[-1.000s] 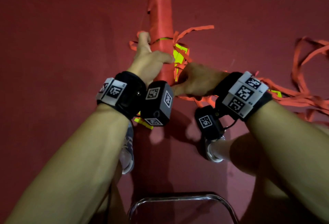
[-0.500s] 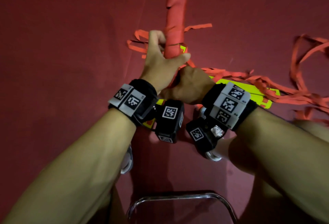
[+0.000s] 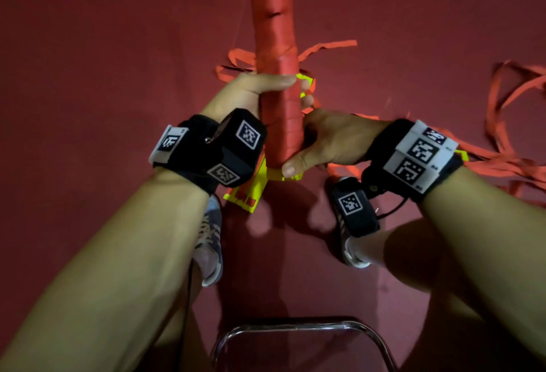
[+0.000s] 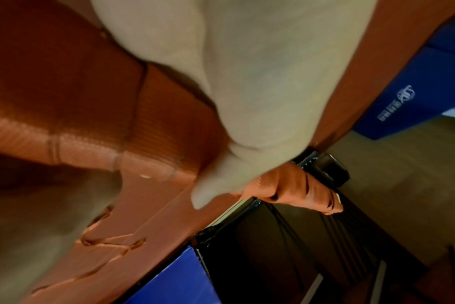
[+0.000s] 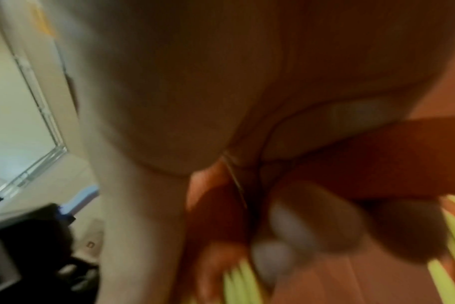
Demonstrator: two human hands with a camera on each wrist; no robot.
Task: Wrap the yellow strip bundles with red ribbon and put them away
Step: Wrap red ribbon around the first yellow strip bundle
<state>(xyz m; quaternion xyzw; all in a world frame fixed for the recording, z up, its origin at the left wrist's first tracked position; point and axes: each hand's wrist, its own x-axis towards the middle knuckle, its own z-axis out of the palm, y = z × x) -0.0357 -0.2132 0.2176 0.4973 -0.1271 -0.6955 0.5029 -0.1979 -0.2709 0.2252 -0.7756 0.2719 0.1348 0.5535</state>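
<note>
Grip: left hand (image 3: 248, 92) and right hand (image 3: 334, 141) both curled round ribbon-wrapped bundle (image 3: 273, 32) (yellow end showing below); loose red ribbon (image 3: 499, 162) strewn on floor (image 3: 88, 46), right side

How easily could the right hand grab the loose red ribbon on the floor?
Probably not right now: the right hand is gripping the wrapped bundle. Nothing lies between it and the loose ribbon, so letting go would free it.

Quick count: one ribbon-wrapped bundle (image 3: 276, 46), two hands (left hand (image 3: 248, 94), right hand (image 3: 334, 138)), two sneakers (left sneaker (image 3: 209, 241), right sneaker (image 3: 351, 250)), one chrome chair frame (image 3: 295, 327). The loose red ribbon (image 3: 502, 162) is way too tangled to count strands.
</note>
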